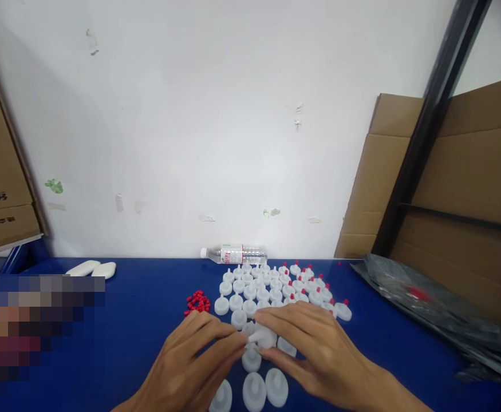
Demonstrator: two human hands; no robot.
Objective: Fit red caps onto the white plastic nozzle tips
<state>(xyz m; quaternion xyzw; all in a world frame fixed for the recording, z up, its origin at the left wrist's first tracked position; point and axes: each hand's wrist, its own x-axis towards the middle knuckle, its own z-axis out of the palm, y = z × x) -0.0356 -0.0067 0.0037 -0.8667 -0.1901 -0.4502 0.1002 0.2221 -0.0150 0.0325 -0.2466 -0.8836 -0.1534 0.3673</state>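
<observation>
A translucent white nozzle cap [266,337], tipped on its side with its spout to the left, is between my hands above the table. My right hand [314,337] is closed around its wide base. At the spout's end, my left hand [198,355] pinches with thumb and fingers; whether a small piece sits in that pinch is hidden. Similar caps stand upright below, such as a cap [254,391] near the front edge. Left of the rows lies a pile of small red tips [197,301]. At the right, several white caps bear red tips, like the one at the row's end [343,311].
A clear plastic bottle [235,254] lies against the wall on the blue table [125,320]. White rounded objects [104,269] rest at the back left. Grey plastic sheeting [430,309] and cardboard [374,183] are at the right. A pixelated area covers the left side.
</observation>
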